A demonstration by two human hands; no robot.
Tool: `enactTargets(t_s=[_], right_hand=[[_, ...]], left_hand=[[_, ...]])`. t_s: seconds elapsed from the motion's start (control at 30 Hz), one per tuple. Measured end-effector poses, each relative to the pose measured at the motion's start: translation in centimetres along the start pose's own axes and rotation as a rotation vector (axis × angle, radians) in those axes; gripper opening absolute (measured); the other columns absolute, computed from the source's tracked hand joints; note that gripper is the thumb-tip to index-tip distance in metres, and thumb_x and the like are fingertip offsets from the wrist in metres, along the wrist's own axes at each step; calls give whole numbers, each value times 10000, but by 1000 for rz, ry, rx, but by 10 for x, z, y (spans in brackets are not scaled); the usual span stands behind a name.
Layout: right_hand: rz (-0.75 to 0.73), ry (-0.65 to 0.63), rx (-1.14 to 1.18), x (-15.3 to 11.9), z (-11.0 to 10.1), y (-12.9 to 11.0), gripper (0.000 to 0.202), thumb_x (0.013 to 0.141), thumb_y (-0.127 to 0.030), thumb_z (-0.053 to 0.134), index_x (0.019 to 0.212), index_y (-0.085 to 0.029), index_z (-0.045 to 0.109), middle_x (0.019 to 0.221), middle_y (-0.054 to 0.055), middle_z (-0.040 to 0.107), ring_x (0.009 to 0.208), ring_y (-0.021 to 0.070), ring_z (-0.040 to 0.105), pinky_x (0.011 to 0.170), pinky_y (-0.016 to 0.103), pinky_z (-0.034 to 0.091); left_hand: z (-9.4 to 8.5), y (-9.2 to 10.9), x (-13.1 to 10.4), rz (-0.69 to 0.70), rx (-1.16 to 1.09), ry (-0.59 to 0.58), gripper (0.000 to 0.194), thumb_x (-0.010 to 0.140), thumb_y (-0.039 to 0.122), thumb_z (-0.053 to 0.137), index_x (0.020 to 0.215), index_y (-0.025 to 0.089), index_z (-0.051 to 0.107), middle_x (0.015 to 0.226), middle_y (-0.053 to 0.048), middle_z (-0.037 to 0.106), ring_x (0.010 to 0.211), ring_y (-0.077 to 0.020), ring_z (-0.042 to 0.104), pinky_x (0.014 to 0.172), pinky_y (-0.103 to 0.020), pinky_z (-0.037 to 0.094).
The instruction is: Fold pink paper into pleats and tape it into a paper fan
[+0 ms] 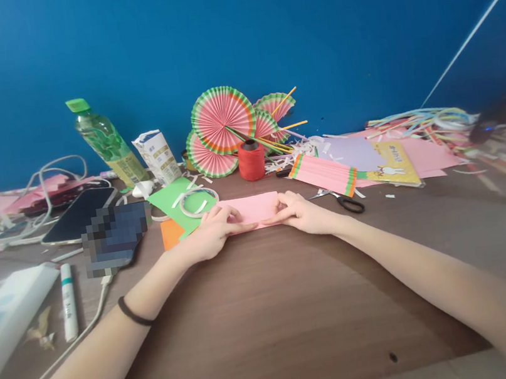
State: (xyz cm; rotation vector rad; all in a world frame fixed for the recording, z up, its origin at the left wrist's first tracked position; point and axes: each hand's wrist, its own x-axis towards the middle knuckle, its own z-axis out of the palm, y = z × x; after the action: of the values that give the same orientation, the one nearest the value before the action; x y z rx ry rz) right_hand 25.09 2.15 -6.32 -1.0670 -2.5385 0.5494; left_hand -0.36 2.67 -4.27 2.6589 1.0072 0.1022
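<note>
A sheet of pink paper (pixel 255 207) lies on the table in front of me, its long near edge narrowly folded or pressed. My left hand (pixel 215 228) grips its left part, thumb stretched along the near edge. At the right part my right hand (pixel 302 210) has its fingers closed on the same edge, the fingertips almost meeting the left thumb. Beyond the left hand are a ring of white tape (pixel 201 214) and green paper (pixel 172 196), with orange paper (pixel 170 235) partly under it. Black-handled scissors (pixel 349 203) lie right of the right hand, beside a pleated pink strip (pixel 322 174) with green and orange ends.
Round paper fans (pixel 224 121) and a red thread spool (pixel 251 161) stand behind the paper. At left are a green-capped bottle (pixel 108 144), a carton (pixel 158 158), phones (pixel 80 215), a white marker (pixel 68 302) and cables. Paper strips (pixel 418 120) pile at right.
</note>
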Motion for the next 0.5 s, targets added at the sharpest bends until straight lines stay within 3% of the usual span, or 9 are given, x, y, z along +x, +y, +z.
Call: enactTargets(t_s=[0.2,0.5], right_hand=[[-37,20,-21,0,-1,-2,368,871,-141,433,1076,-366,639,901,59,487,850,191,395,816,381,337],[17,-57,90,1,-6,4,408,856,-125,398,1096,-358,632,960,52,482,908,198,406,925,422,327]], left_hand=[[2,0,-2,-6,46,8,557,861,84,298,1218,473,472,1078,-40,436,1028,-210,349,922,-391,283],[3,-11,-1,-3,-125,6,473,887,137,292,1167,416,553,1100,-22,476,1030,-178,381,992,-388,256]])
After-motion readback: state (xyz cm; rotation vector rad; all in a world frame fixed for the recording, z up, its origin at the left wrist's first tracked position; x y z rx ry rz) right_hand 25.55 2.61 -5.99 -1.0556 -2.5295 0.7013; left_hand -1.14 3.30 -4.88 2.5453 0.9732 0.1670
